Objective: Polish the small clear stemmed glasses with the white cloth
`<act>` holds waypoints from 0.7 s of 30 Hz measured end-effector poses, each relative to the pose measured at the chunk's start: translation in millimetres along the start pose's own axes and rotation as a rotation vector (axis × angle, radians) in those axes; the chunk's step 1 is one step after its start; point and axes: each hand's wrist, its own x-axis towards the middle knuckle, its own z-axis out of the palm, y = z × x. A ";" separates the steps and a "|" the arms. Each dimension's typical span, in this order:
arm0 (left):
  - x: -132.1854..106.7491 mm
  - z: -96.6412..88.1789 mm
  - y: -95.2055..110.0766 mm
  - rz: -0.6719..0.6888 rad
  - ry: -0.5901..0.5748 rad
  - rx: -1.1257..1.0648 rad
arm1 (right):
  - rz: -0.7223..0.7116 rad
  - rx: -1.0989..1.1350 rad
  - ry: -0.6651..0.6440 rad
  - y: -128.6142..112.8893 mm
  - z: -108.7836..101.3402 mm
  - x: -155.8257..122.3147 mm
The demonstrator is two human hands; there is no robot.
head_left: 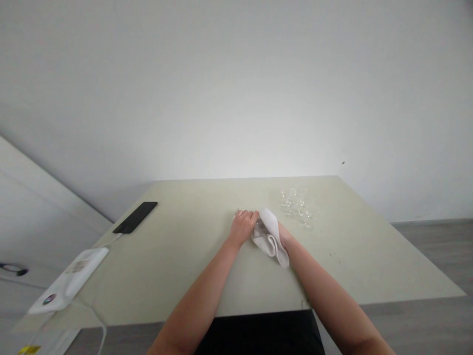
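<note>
My left hand (244, 227) is closed around a small clear glass (237, 213) near the middle of the pale table (177, 266); only the glass's rim shows past my fingers. My right hand (284, 235) is mostly hidden under a white cloth (270, 235), which it holds against the glass. The cloth hangs folded toward me. Both forearms reach in from the near edge.
Several clear glasses (297, 207) stand in a group at the far right of the table. A black phone (136, 216) lies at the far left, with a white device (70, 281) and its cable at the left near corner. A white wall rises behind.
</note>
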 end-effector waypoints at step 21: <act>1.7 3.7 -10.0 -0.147 -0.143 -0.104 | -0.081 0.000 -0.178 -6.4 -9.0 -2.7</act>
